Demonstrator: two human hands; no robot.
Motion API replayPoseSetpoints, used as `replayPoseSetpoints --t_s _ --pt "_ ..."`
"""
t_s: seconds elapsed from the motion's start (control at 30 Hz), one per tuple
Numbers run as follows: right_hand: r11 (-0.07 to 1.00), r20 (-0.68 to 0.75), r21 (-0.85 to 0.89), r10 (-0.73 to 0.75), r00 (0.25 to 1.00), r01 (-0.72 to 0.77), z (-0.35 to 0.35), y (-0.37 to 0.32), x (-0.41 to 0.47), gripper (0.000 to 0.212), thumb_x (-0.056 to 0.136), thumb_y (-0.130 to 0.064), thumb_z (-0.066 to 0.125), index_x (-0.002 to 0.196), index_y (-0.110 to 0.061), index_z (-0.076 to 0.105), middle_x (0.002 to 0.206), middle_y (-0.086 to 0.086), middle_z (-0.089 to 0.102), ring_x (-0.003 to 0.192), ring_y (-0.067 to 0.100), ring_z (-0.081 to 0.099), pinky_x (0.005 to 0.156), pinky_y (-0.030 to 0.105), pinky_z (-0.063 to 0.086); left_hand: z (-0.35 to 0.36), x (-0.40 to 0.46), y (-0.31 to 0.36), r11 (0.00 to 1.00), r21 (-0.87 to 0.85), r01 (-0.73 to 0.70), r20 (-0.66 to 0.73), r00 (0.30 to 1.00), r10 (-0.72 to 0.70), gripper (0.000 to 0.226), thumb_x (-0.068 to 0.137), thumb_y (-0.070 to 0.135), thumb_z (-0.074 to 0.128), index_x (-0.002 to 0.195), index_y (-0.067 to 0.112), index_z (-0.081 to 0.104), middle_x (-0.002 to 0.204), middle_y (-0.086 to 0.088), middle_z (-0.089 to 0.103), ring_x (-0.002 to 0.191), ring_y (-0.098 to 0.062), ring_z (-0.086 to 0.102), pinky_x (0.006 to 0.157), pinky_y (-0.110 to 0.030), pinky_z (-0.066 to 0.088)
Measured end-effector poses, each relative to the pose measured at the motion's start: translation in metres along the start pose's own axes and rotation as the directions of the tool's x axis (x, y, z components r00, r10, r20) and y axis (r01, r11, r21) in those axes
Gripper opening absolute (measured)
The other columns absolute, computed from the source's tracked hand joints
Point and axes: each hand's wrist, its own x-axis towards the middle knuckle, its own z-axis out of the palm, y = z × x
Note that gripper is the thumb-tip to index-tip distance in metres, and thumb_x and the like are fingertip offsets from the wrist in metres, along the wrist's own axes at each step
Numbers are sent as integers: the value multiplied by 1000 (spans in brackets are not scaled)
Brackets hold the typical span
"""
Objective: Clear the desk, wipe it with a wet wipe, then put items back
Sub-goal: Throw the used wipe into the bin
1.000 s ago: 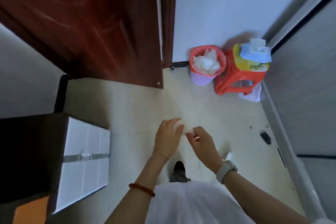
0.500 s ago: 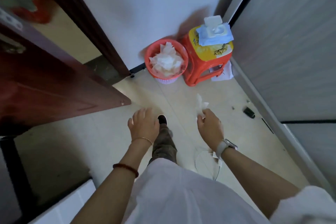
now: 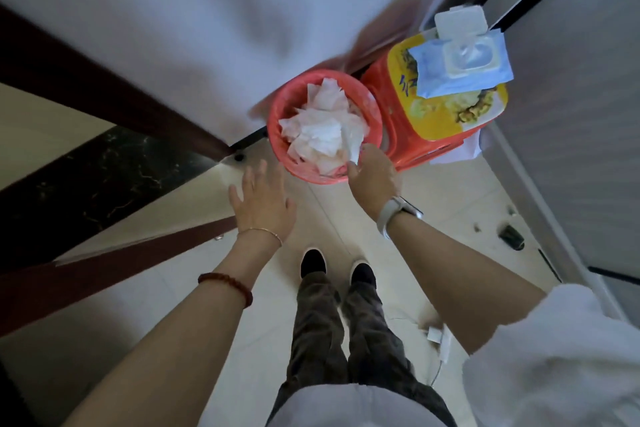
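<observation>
My right hand (image 3: 374,175) pinches a used white wet wipe (image 3: 350,144) and holds it over the near rim of a red waste basket (image 3: 284,104) that is piled with crumpled white wipes. My left hand (image 3: 260,205) hovers open with fingers spread, just left of the basket and above the floor, holding nothing. A blue wet wipe pack (image 3: 462,61) with its white lid flipped open lies on a red stool with a yellow top (image 3: 446,114), right beside the basket.
A dark wooden door (image 3: 104,253) stands open at the left, with its frame (image 3: 104,94) against the white wall. Grey panels (image 3: 571,114) run along the right. A white charger and cable (image 3: 437,336) lie on the tiled floor by my feet.
I have stepped up to the basket. My right hand has carried the wipe forward from mid-floor to over the basket's rim. My left hand has stayed empty and spread its fingers.
</observation>
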Motion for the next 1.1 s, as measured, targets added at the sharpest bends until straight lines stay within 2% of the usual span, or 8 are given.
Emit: replayPoseSetpoints --t_s 0.1,0.2,0.3,0.47,0.67,0.83,1.0,1.1 --pt "986 133 -75 -137 982 147 20 6 28 53 89 -16 51 136 -1 32 135 19 44 126 33 37 102 40 31 10 21 -2 1000 9 -7 13 1000 7 62 92 29 39 144 21 8 154 -7 6 141 -27 2 112 -55 7" --pt "954 163 -183 -210 964 238 26 13 27 54 90 -17 48 139 -3 29 143 20 35 132 32 31 109 43 25 13 25 -2 1000 1 -9 3 1000 9 62 91 29 40 144 20 9 154 -8 8 141 -28 3 111 -57 7" --pt "924 154 -248 -259 954 291 21 15 12 48 90 -18 46 136 -5 36 141 19 38 129 33 35 104 49 29 9 14 -1 1000 -21 6 -18 1000 -6 63 90 27 43 144 20 10 154 -7 9 141 -27 3 111 -58 7" --pt "869 40 -205 -451 891 450 -5 9 -39 40 81 -18 42 115 -3 57 119 19 59 111 36 54 93 56 40 -7 -36 5 991 -117 67 -99 992 -79 60 91 28 42 143 21 14 154 -5 12 141 -24 6 112 -55 9" --pt "744 149 -133 -639 755 655 -44 -11 -139 42 82 -22 33 110 -4 60 111 14 64 107 34 55 96 53 40 -20 -161 2 914 -351 204 -255 918 -303 53 90 26 45 139 18 28 147 -6 29 137 -23 20 112 -50 17" --pt "579 378 -81 -736 562 812 -60 -32 -261 40 87 -20 36 120 -8 55 120 11 60 113 30 51 100 46 34 -13 -311 -21 734 -553 394 -216 783 -583 50 93 29 40 140 19 27 151 -4 24 139 -23 16 113 -48 11" --pt "254 551 -5 -807 215 967 -50 -53 -399 50 84 -28 25 119 -9 56 117 9 62 113 27 53 103 48 36 11 -478 -52 469 -694 547 -198 481 -854 48 92 30 44 138 19 33 147 -6 33 137 -26 22 113 -48 11" --pt "53 592 53 -806 12 997 -26 -62 -483 46 83 -25 30 113 -7 60 108 11 67 105 29 58 99 47 40 39 -575 -72 313 -732 605 -146 310 -940 48 92 32 42 138 20 31 147 -5 32 137 -27 21 113 -48 12"
